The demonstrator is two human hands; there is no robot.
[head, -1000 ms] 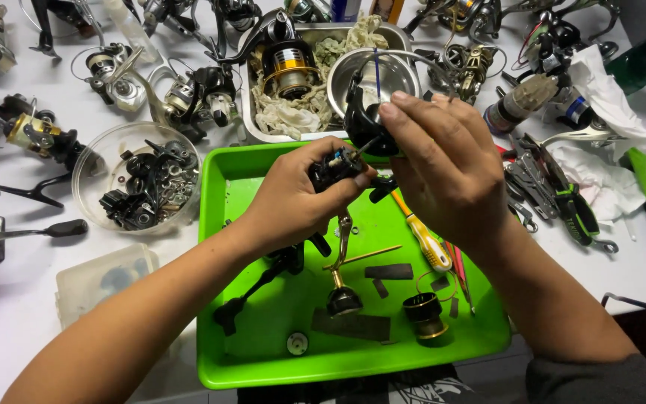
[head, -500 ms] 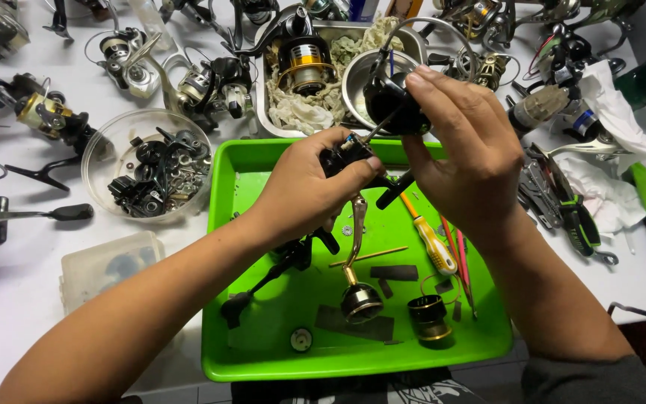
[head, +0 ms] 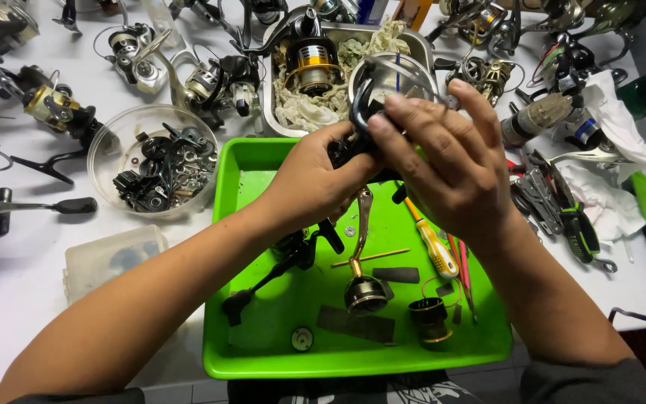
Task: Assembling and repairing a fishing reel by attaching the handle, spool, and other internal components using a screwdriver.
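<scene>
Both my hands hold a black fishing reel body [head: 359, 135] above the far edge of a bright green tray [head: 263, 359]. My left hand [head: 315, 179] grips it from below and the left. My right hand [head: 450, 161] wraps over its right side, fingers on top. The reel is mostly hidden by my fingers. In the tray under my hands lie a black reel handle [head: 278, 273], a gold-and-black reel part [head: 364, 288], a dark spool [head: 429, 318], a yellow-handled screwdriver [head: 431, 243], a thin wooden stick [head: 371, 258] and a small round cap [head: 302, 339].
A clear bowl of black reel parts [head: 155, 164] sits left of the tray. A metal container with rags and a gold spool [head: 312, 63] stands behind it. Several fishing reels [head: 46, 105] crowd the white table. Pliers [head: 570, 224] and white cloths [head: 607, 120] lie at right, a small plastic box [head: 110, 258] at left.
My hands have kept hold of the reel body and turned it slightly, with my right fingers shifting over its top. The view has drifted a little.
</scene>
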